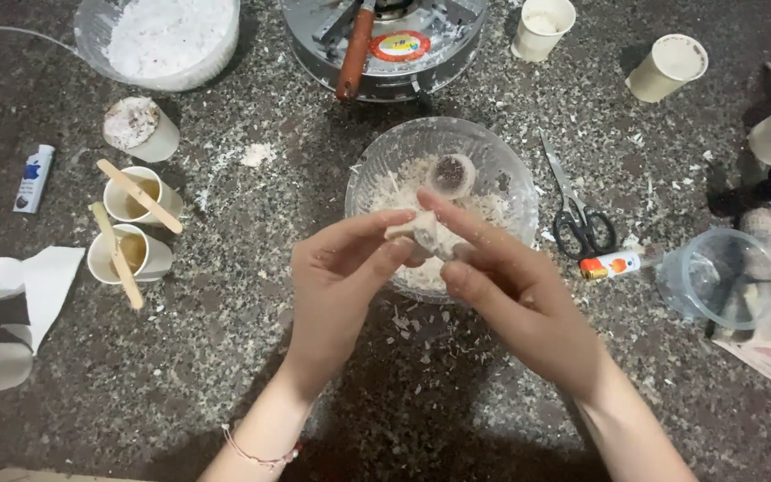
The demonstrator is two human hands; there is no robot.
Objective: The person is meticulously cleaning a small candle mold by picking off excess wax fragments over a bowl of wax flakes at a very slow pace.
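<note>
Both my hands meet over a clear glass bowl (501, 170) that holds pale flakes and a small round cup. My left hand (336, 286) and my right hand (510, 286) together pinch a small whitish lump (423, 230) between thumbs and fingertips, just above the bowl's near rim. White shavings lie scattered on the dark speckled stone surface (225, 375) below my hands.
Black-handled scissors (577, 219) and a small tube (617, 262) lie right of the bowl, beside a clear plastic cup (716, 277). Two paper cups with wooden sticks (131, 228) stand left. A metal stove (385, 45), a tub of white flakes (167, 36) and more cups sit at the back.
</note>
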